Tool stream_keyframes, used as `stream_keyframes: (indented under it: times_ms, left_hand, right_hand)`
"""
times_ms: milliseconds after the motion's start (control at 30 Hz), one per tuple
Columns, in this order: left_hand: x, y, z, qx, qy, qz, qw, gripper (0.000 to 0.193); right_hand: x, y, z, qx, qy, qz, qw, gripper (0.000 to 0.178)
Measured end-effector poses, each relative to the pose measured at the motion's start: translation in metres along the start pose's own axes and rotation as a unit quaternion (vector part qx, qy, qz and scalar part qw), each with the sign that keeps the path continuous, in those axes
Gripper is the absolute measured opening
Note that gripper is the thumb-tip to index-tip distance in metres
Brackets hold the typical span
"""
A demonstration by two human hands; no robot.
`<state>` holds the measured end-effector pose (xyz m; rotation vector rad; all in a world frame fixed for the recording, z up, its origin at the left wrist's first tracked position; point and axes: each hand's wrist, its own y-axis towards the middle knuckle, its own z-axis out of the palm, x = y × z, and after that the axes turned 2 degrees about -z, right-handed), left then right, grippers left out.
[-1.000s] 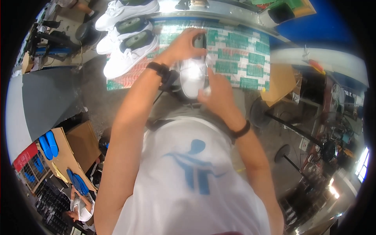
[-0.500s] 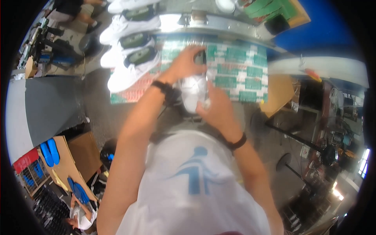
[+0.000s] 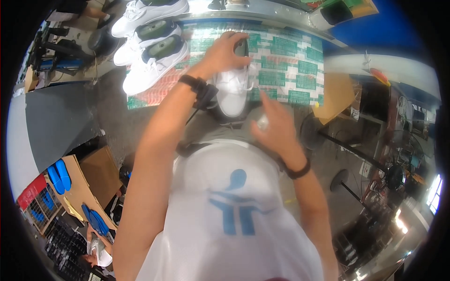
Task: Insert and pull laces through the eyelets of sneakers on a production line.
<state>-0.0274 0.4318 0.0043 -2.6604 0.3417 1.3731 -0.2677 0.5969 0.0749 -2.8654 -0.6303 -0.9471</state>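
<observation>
A white lace-up sneaker (image 3: 231, 97) lies with its toe toward me at the near edge of the table. My left hand (image 3: 224, 55) grips it around the collar and heel, thumb and fingers curved over the dark opening. My right hand (image 3: 280, 125) is off to the right of the toe, apart from the shoe and somewhat blurred. Its index finger points forward, while the other fingers curl around a small whitish thing (image 3: 262, 122) that I cannot make out. Several white sneakers (image 3: 152, 70) with dark green insoles stand in a row at the left.
Green, red and white printed sheeting (image 3: 290, 70) covers the tabletop. Behind it runs a pale metal ledge (image 3: 281, 23). Brown cardboard (image 3: 333, 96) sits at the right, and a grey panel (image 3: 63, 124) at the left. Farther off at lower left, another person (image 3: 99, 250) is near blue shoe-shaped pieces (image 3: 93, 220).
My right hand has drawn away from the shoe, to the right. My left hand stays on the sneaker's collar. The view has shifted, so the table appears higher.
</observation>
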Motion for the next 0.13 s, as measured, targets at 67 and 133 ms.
stream_keyframes:
  times_ms: [67,133]
  left_hand:
    - [0.001,-0.004,0.002,0.004,-0.002,-0.011,1.0,0.079]
    - [0.002,-0.006,0.003,0.015,-0.045,-0.015,0.999,0.08]
  right_hand:
    - [-0.002,0.023,0.024,-0.073,0.004,-0.096,0.993,0.083]
    - [-0.005,0.039,0.041,-0.01,0.01,-0.05,0.999,0.089]
